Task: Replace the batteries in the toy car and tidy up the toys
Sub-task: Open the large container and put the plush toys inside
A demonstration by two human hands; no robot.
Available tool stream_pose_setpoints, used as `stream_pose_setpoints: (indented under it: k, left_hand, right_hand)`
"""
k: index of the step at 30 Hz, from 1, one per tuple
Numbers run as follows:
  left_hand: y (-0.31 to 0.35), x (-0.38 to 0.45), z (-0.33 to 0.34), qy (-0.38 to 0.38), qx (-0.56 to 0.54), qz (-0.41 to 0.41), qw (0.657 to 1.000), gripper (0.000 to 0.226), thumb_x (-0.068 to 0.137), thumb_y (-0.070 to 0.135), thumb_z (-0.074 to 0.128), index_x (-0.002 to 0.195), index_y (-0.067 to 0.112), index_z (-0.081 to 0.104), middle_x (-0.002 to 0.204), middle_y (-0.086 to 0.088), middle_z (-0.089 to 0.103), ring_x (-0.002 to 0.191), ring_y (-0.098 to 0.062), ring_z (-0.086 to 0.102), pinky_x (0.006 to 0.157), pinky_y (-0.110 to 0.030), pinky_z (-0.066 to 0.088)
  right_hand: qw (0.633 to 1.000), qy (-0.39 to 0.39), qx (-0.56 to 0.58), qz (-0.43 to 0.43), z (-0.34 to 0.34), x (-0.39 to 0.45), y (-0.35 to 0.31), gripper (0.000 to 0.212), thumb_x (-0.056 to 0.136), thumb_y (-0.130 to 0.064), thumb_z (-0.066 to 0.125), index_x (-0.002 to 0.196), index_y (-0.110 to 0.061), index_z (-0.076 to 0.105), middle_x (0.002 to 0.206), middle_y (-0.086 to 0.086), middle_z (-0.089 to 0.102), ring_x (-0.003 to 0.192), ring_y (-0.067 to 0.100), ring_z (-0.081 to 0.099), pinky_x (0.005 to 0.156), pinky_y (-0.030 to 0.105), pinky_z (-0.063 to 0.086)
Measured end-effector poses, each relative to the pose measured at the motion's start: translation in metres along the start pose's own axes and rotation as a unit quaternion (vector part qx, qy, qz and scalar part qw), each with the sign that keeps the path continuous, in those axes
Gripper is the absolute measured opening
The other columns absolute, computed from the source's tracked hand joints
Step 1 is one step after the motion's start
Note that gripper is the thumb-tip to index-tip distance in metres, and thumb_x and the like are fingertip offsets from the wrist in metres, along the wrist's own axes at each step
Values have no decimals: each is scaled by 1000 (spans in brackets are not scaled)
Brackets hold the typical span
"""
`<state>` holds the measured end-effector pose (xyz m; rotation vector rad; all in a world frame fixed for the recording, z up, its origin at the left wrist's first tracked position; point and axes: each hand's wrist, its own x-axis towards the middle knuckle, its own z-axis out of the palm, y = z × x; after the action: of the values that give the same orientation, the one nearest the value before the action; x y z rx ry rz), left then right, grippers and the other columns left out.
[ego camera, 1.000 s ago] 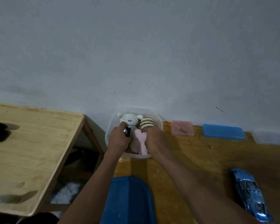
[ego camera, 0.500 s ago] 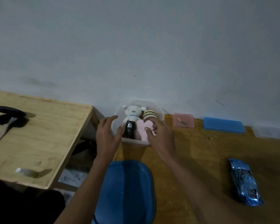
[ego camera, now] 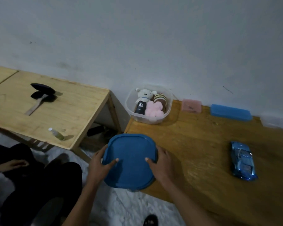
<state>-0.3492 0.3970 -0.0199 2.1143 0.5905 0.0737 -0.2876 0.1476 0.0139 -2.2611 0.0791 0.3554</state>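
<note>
Gripping the blue lid (ego camera: 131,160) by opposite edges, left hand (ego camera: 99,167) and right hand (ego camera: 161,164) lay thumbs on top, fingers curled around its rim.

A lid (ego camera: 131,160) was held at the table's (ego camera: 194,152) near left corner. A tub (ego camera: 169,101) of toys (ego camera: 151,103) was set far behind it; a toy car (ego camera: 243,161) was placed right.

Bare desk (ego camera: 194,144) between lid (ego camera: 131,160) and toy tub (ego camera: 169,101). Toy car (ego camera: 242,162) well right; pink box (ego camera: 191,106), blue case (ego camera: 230,112) along wall.
</note>
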Motion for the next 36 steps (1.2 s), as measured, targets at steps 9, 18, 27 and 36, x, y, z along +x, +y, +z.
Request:
stream_pose_setpoints:
  k: [9, 18, 27, 36]
  left_hand:
    - [26, -33, 12, 6, 57, -3, 998, 118, 66, 47, 91, 159, 17, 26, 151, -13, 38, 137, -31, 42, 107, -42, 43]
    - [138, 26, -8, 34, 83, 136, 987, 116, 69, 57, 85, 160, 20, 23, 154, -10, 31, 137, -31, 39, 107, -45, 46]
    - [196, 154, 30, -7, 103, 169, 980, 117, 70, 63, 80, 160, 20, 20, 154, -13, 30, 138, -33, 40, 106, -46, 45]
    - [170, 215, 64, -22, 131, 158, 978, 113, 72, 66, 77, 158, 14, 26, 153, -14, 36, 136, -32, 42, 107, -45, 48]
  right_hand:
    - [999, -29, -24, 3, 4, -30, -10, 114, 72, -45, 86, 158, -29, 13, 148, 2, 27, 136, 23, 38, 103, 36, 48]
    - [996, 69, 18, -55, -59, 18, -64, 119, 71, -44, 87, 158, -30, 7, 138, 2, 26, 129, 23, 41, 99, 38, 52]
    - [991, 121, -64, -11, -94, 136, -94, 117, 73, -52, 82, 158, -28, 5, 145, 6, 23, 126, 28, 46, 87, 38, 50]
    - [978, 118, -172, 29, -72, 194, -81, 113, 72, -70, 71, 157, -23, 14, 146, 9, 24, 135, 29, 25, 106, 41, 40]
